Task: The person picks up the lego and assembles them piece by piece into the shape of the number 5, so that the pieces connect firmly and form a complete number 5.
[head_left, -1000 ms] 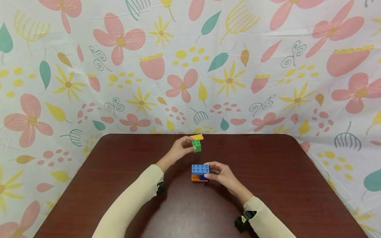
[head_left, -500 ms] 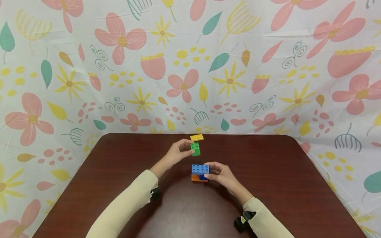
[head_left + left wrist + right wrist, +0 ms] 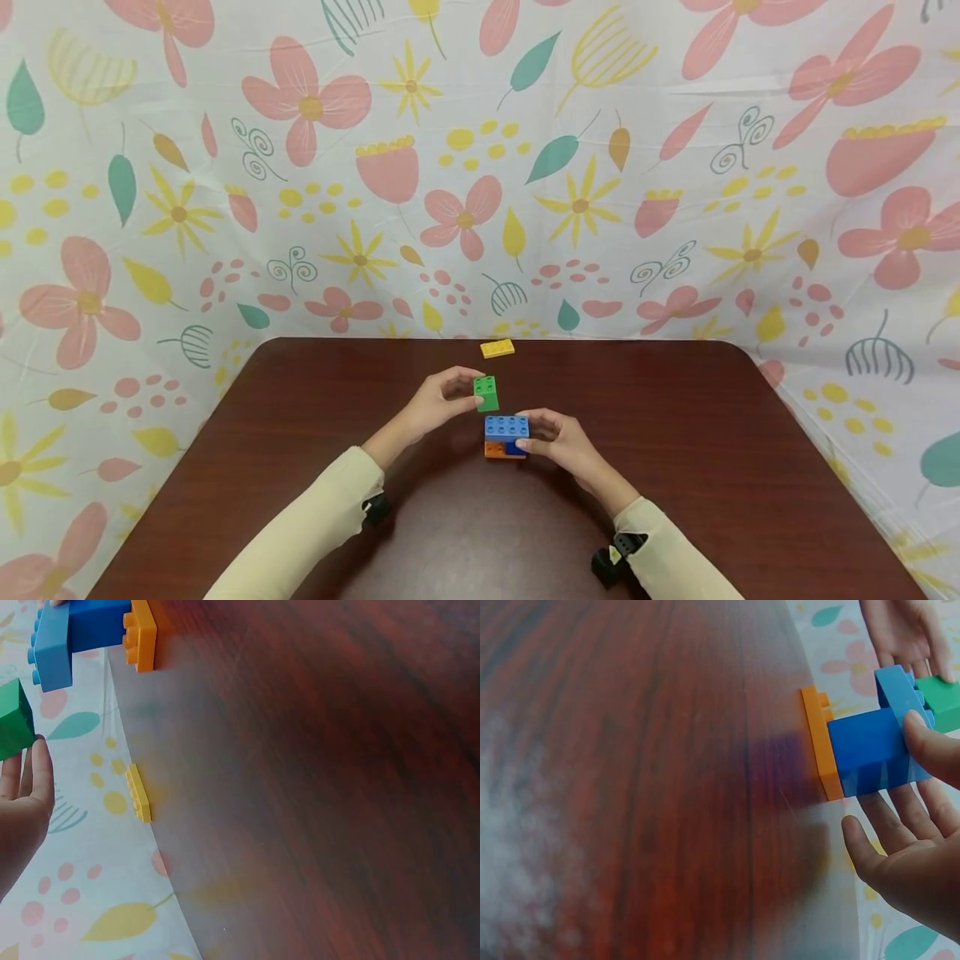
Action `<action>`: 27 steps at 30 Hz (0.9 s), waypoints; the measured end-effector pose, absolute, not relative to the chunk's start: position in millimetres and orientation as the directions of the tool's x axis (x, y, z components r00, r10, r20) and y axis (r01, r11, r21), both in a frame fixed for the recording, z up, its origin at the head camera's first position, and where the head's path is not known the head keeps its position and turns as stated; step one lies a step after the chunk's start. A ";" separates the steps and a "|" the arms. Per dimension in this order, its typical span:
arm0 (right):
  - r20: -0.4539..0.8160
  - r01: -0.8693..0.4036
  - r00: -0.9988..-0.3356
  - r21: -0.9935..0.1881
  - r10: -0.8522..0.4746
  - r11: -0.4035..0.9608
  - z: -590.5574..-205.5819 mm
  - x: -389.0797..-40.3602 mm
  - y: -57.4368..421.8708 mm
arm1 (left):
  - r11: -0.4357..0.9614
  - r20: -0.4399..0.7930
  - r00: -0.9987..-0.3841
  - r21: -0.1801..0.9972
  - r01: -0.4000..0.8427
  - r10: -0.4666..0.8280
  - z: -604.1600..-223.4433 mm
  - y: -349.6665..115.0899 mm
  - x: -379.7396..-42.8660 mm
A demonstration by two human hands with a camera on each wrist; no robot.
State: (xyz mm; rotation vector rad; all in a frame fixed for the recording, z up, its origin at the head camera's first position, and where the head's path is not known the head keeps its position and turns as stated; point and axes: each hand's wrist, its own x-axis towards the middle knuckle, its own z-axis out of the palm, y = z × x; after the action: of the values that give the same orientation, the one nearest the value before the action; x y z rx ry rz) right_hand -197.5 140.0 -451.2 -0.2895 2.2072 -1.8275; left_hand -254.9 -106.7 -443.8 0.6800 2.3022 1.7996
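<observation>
The left hand [image 3: 437,403] pinched the green brick [image 3: 487,397] in its fingers [image 3: 40,776], above and just beyond the brick stack [image 3: 506,436]. The right hand [image 3: 566,444] gripped the right end of that stack on the tabletop [image 3: 637,379]; the blue top brick [image 3: 507,424] ran left to right.

The head view is bright and evenly lit, with a pale sheen on the table [image 3: 480,533] at bottom centre and a soft shadow beside the left sleeve [image 3: 307,523]. Both wrist views are dimmer and hazy; the right shows whitish glare at left and a blurry bluish reflection right of centre.
</observation>
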 end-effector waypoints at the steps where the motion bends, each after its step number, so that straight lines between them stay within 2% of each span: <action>1: -0.073 0.012 -0.945 -0.982 -0.319 0.188 -451.8 -197.9 140.2 | 0.175 0.165 -0.885 0.949 0.263 0.435 -447.8 -107.3 -256.1; 10: -0.064 0.002 -0.939 -0.984 -0.339 0.180 -454.6 -198.6 140.1 | 0.164 0.133 -0.868 0.958 0.237 0.478 -448.3 -107.6 -243.6; 18: -0.061 0.004 -0.944 -0.985 -0.325 0.174 -453.7 -198.7 139.7 | 0.157 0.143 -0.859 0.956 0.249 0.492 -430.0 -105.3 -224.8; 27: -0.062 0.006 -0.947 -0.985 -0.315 0.175 -482.0 -213.3 144.4 | 0.142 0.158 -0.855 0.956 0.258 0.495 -431.3 -102.9 -220.5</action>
State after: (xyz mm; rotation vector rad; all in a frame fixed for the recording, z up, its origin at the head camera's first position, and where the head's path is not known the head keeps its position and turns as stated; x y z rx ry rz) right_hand -213.3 144.4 -482.0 -0.2970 2.2008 -1.8461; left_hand -220.5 -102.9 -431.3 0.7439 2.2178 1.7908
